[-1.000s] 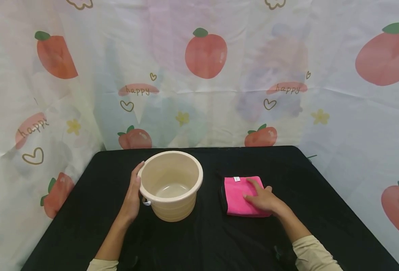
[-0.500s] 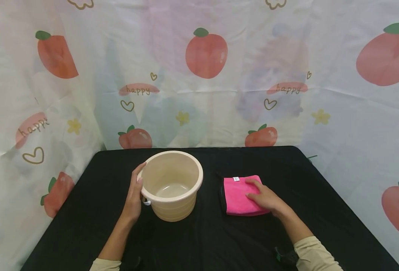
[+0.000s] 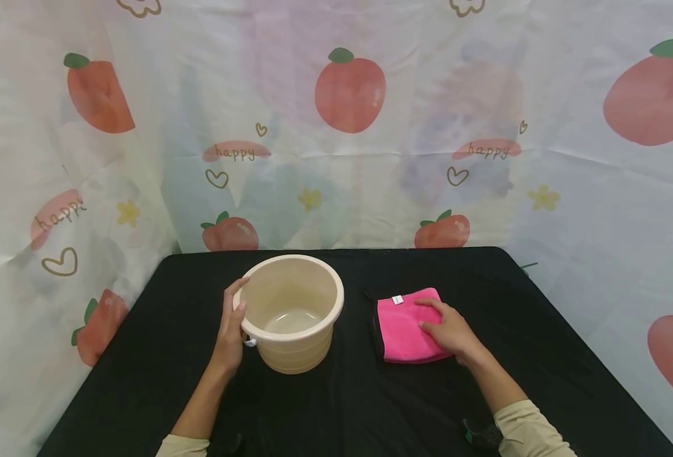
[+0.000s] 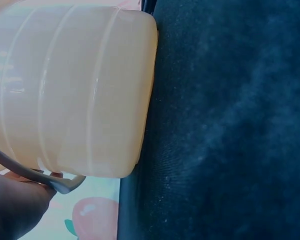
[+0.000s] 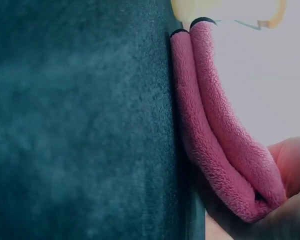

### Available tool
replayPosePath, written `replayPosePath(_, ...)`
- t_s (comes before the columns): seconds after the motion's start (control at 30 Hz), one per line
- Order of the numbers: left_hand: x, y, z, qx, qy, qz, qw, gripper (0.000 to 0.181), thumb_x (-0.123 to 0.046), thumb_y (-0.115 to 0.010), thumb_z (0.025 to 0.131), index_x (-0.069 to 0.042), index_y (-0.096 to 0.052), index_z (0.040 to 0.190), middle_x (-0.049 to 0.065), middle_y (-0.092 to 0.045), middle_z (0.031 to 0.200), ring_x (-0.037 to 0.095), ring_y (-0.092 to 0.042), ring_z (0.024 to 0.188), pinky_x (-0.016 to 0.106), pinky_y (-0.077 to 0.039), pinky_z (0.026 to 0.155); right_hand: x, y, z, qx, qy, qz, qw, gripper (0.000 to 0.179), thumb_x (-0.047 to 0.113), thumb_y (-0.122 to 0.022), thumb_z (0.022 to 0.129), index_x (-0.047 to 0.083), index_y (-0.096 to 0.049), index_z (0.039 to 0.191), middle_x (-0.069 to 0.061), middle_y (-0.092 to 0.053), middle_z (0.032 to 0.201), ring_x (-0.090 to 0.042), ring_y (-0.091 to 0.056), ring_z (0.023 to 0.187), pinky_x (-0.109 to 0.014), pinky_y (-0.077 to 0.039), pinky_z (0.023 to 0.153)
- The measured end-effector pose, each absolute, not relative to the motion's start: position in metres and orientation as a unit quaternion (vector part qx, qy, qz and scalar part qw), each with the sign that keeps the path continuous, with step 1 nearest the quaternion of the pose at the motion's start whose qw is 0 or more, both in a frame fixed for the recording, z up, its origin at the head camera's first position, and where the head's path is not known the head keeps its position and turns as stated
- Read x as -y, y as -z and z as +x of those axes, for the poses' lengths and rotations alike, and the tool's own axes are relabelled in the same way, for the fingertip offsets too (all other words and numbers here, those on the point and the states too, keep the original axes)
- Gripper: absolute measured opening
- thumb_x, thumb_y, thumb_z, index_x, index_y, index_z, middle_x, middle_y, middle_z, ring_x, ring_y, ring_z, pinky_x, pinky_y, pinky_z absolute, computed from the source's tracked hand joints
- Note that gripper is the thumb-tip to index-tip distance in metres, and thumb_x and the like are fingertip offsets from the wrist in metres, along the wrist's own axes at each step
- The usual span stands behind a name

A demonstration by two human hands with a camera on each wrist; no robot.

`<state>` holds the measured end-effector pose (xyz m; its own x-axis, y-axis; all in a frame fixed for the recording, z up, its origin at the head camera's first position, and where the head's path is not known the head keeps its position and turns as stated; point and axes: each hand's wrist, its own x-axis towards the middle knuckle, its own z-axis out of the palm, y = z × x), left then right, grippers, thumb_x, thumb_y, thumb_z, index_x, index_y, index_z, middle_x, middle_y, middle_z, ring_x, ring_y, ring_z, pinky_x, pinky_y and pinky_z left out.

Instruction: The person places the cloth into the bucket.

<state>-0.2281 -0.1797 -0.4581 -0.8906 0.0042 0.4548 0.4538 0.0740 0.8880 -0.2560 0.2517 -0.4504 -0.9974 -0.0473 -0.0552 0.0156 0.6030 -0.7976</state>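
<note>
1. The bucket (image 3: 293, 350) stands on the table (image 3: 336, 419), left of the middle.
2. The cloth (image 3: 402, 336) lies to the right of the bucket, apart from it.
3. The left hand (image 3: 229, 336) is against the bucket's left side, at the rim.
4. The right hand (image 3: 452, 330) is at the cloth's right end, which is raised off the table.
5. The backdrop (image 3: 388, 203) hangs behind the table and along both sides.

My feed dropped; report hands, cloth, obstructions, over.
Left hand holds bucket at rim. Right hand grips folded pink cloth, held edge raised. No obstruction seen between cloth and bucket.
</note>
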Motion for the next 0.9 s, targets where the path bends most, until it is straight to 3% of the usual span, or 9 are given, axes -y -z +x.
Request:
replayPosePath(0.37, 0.180, 0.461, -0.227, 0.710, 0.660, -0.169, 0.179, 0.050, -0.025, -0.029, 0.109, -0.013, -0.030, 0.157, 0.012, -0.027, 0.157, 0.039, -0.039, 0.124, 0.045, -0.037, 0.093, -0.251, 0.450, -0.257, -0.857, 0.515, 0.006, 0.015, 0.050, 0.012, -0.063, 0.100, 0.015, -0.054, 0.149, -0.026, -0.040, 0.148, -0.041, -0.045, 0.117, -0.038, -0.050, 0.076)
replayPosePath(0.9, 0.177, 0.460, -0.228, 0.702, 0.667, -0.168, 0.183, 0.051, -0.025, -0.030, 0.108, -0.011, -0.029, 0.157, 0.011, -0.028, 0.158, 0.033, -0.038, 0.131, 0.048, -0.035, 0.099, -0.253, 0.435, -0.258, -0.834, 0.552, 0.001, -0.017, 0.045, 0.015, -0.060, 0.102, 0.012, -0.056, 0.147, -0.023, -0.043, 0.143, -0.035, -0.049, 0.108, -0.038, -0.048, 0.077)
